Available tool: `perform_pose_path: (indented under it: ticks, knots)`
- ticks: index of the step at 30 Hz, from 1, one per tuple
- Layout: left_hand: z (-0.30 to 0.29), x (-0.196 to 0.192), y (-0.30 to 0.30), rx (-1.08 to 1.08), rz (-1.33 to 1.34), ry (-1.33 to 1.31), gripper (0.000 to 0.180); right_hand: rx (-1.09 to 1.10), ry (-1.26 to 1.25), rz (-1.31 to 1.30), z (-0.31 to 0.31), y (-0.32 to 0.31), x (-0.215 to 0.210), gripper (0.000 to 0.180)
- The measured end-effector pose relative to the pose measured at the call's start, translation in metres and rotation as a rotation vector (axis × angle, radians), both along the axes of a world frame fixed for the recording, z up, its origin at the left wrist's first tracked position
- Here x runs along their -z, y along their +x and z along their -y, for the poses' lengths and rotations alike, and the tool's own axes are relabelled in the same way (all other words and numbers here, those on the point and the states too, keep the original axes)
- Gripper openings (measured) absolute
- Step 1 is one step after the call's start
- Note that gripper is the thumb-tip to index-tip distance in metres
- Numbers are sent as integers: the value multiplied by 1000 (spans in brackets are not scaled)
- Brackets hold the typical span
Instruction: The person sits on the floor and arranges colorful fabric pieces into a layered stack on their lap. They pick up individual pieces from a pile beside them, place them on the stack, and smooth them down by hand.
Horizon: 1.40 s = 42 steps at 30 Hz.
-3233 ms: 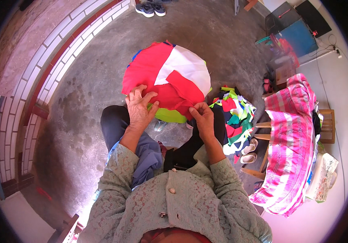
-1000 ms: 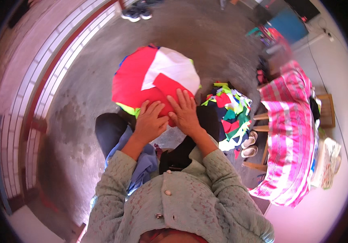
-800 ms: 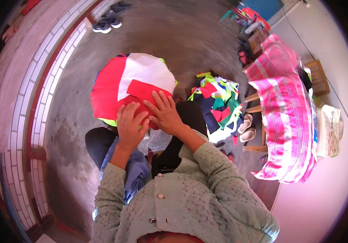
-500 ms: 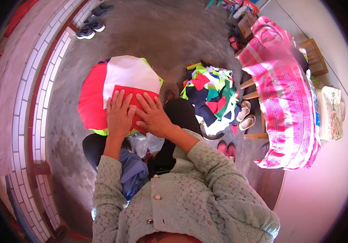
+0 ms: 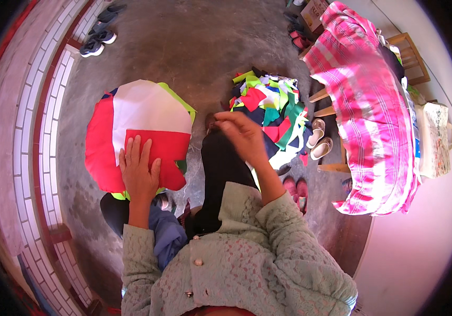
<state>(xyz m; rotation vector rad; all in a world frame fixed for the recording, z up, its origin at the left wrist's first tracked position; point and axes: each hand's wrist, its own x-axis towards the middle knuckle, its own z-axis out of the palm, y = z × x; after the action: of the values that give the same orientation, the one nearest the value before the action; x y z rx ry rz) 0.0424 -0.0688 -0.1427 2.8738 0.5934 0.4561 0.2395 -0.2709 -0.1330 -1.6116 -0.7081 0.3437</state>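
In front of me lies a round layered pad of cloth pieces, with a large white piece on top, a red piece at its left and bright green edges. A squarish red cloth piece lies over its near right part. My left hand rests flat on that red piece, fingers stretched. Raised over my dark trouser leg, my right hand has its fingers stretched and loosely bent, with nothing visible in them. It is between the round pad and a heap of colourful cloth scraps.
At the right, a pink checked cloth covers something with wooden legs. Beige shoes and red shoes stand near the heap. Dark sneakers sit at the far left, beside the white brick wall.
My right hand has lifted off the red piece and moved right, toward the scrap heap. My left hand stays on the red piece. The whole view has shifted slightly.
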Motion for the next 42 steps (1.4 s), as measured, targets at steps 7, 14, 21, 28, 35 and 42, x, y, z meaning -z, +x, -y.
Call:
perform_pose_path:
  ticks: [7, 14, 21, 28, 35, 42]
  knots:
    - [-1, -7, 4, -3, -13, -45, 45, 276, -331, -564, 85, 73, 133, 37]
    - [-2, -3, 5, -18, -57, -55, 45, 373, -514, -488, 88, 121, 203, 44]
    - [-5, -1, 3, -18, -102, -88, 49, 366, -602, -199, 93, 190, 289, 49]
    - [-4, -3, 5, -54, -127, -135, 47, 374, -759, -272, 76, 213, 302, 59]
    - [-5, -6, 7, -47, -110, -157, 46, 417, -543, -309, 63, 222, 296, 63]
    - [-5, -7, 5, -29, -74, -138, 44, 545, 12, -228, 61, 209, 197, 55]
